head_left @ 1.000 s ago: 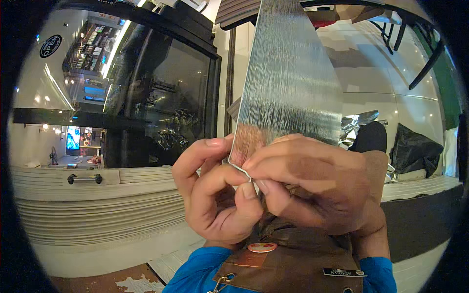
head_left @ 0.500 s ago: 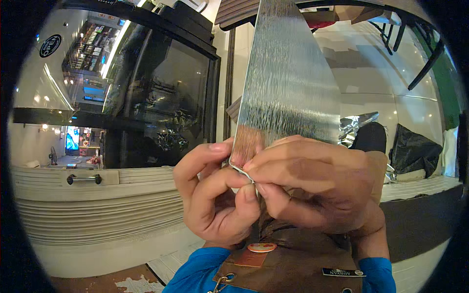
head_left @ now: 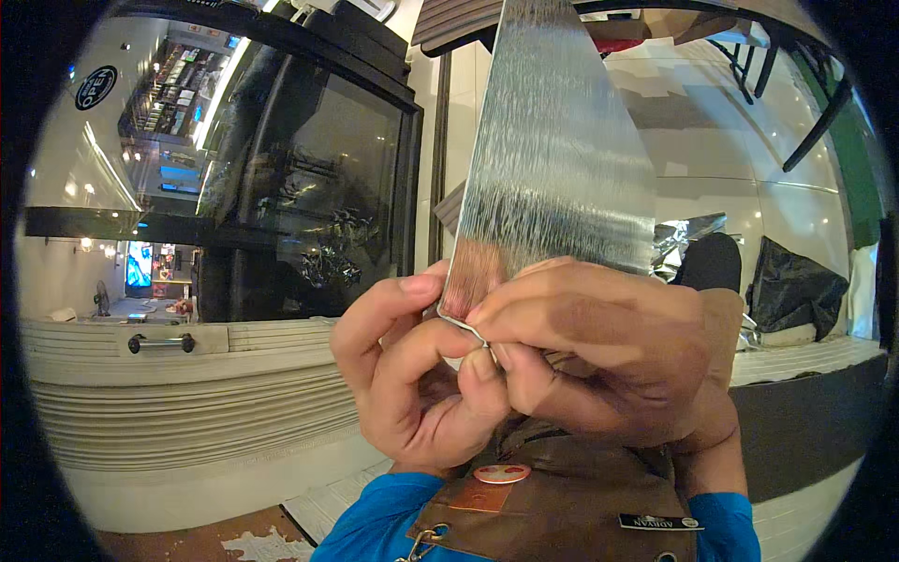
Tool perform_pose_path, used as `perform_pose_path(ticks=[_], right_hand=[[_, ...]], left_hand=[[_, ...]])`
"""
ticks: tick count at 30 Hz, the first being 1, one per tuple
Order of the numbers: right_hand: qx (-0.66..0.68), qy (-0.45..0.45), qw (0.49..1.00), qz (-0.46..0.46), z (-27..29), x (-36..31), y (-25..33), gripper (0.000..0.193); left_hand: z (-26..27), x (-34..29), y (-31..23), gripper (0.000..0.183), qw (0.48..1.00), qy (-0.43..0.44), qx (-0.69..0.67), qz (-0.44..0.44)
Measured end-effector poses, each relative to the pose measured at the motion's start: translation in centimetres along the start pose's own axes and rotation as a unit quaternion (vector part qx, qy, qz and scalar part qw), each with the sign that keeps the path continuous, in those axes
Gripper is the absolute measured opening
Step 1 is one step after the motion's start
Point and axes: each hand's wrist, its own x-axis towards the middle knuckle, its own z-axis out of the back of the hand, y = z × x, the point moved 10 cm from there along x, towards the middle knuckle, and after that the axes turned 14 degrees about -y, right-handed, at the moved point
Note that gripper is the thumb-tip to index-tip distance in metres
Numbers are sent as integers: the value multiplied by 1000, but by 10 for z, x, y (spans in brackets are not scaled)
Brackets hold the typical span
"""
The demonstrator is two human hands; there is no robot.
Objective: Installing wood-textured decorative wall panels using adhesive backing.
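Our bare left hand (head_left: pixel 417 375) and right hand (head_left: pixel 609 347) pinched the near edge of a long, streaked, silver foil-like sheet (head_left: pixel 562 159) extending away from us. We judged that edge partly creased, the remainder unfolded.

Pale floor (head_left: pixel 791 211); black plastic (head_left: pixel 794 288) atop

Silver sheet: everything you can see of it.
The silver sheet is long, shiny and finely streaked lengthwise, perhaps foil-like metal, with a pinkish patch near the hands. Its left edge looks fairly straight; its near edge is bent. It stretches away in front of the brown apron toward the picture's top. The left hand and right hand pinch its near end.
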Motion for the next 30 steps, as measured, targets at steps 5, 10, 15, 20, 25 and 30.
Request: perform_pose_path(ticks=[5,10,15,20,25,30], right_hand=[[1,5,1000,-5,-1,0,0,15],[5,20,1000,-23,-2,0,-1,15],[-7,32,999,-33,-4,0,-2,15],[12,20,1000,-21,-2,0,-1,15],[4,5,1000,-2,-1,-1,0,15],[11,17,1000,-24,-3,-2,-3,13]], left_hand=[[0,1,0,13,1000,5,22,-7],[1,1,4,13,1000,0,-13,12],[3,1,3,13,1000,7,-17,8],[1,0,1,14,1000,13,-18,6],[-1,-1,0,15,1000,-8,-28,6],[-2,-2,-2,14,1000,-10,-11,-13]])
